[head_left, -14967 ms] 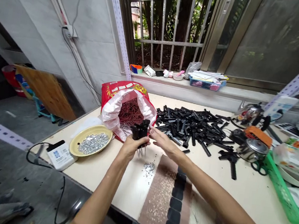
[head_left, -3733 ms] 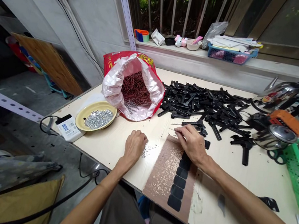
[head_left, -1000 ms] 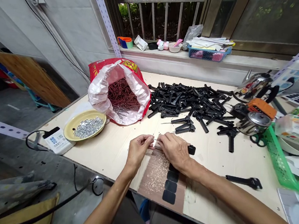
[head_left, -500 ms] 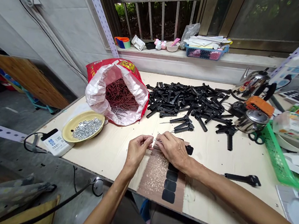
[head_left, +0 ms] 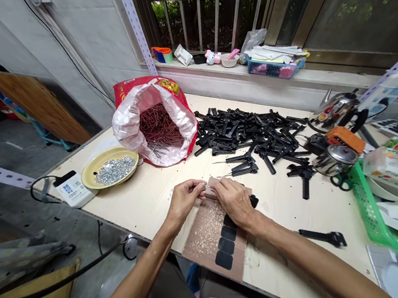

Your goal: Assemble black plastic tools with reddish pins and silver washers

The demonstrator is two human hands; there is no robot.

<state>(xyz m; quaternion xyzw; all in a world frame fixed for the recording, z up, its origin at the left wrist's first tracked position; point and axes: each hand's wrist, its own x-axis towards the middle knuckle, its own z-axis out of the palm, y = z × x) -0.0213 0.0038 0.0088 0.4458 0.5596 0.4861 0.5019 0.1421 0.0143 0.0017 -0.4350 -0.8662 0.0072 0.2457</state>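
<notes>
My left hand (head_left: 185, 201) is closed in a pinch at the tip of a thin metal rod (head_left: 209, 187). Whatever else lies between those fingertips is too small to make out. Wrapped from above round a black plastic part (head_left: 253, 201), my right hand (head_left: 231, 199) covers most of it; only its blocky end shows beyond the palm. The rod shows between the two hands. Beneath them lies a brown board (head_left: 197, 246) with pale specks and a column of black rounded squares (head_left: 226, 246).
Farther back is a heap of black plastic parts (head_left: 248, 131). A red bag (head_left: 187, 155) of reddish-brown rods stands left of it. A yellow plate (head_left: 87, 176) holds small silver pieces. On the right are a single black part (head_left: 323, 237), a green basket (head_left: 363, 209), and a kettle (head_left: 339, 109).
My left hand has shifted slightly right, so less of the rod shows between the hands. The black part's end has moved a little to the right. My right hand stays closed round it.
</notes>
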